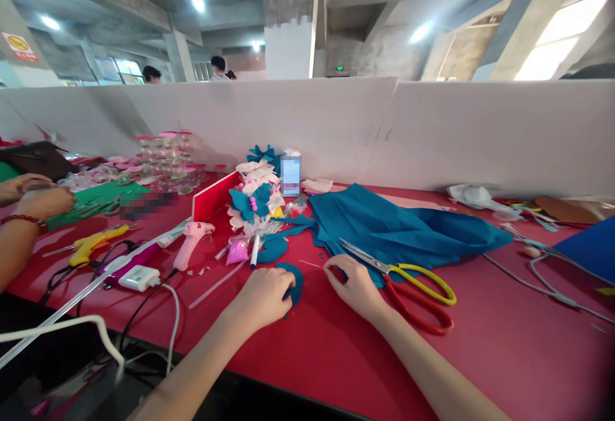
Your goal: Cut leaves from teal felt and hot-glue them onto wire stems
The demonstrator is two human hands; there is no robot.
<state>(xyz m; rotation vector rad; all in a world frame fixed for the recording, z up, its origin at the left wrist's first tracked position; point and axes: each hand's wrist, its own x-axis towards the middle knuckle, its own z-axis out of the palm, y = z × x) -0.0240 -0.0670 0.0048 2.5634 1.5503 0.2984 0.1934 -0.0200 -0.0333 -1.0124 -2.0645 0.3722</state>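
My left hand (268,294) is closed on a round teal cloth piece (296,285), holding it low over the red table. Opposite it, my right hand (354,281) has thumb and forefinger pinched together. A thin pale strand (311,263) sticks out from that pinch toward the left; whether it is a needle or thread I cannot tell. Scissors (384,268) with one yellow and one red handle lie just right of my right hand, blades on a large crumpled teal cloth (379,225). Another cut teal piece (273,248) lies beyond my left hand.
Left of my hands lie a pink glue gun (193,241), a yellow glue gun (98,243), a power strip with a white charger (139,278) and cables. Cloth flowers (252,202) and a phone (290,176) stand behind. A co-worker's hands (43,200) are at far left.
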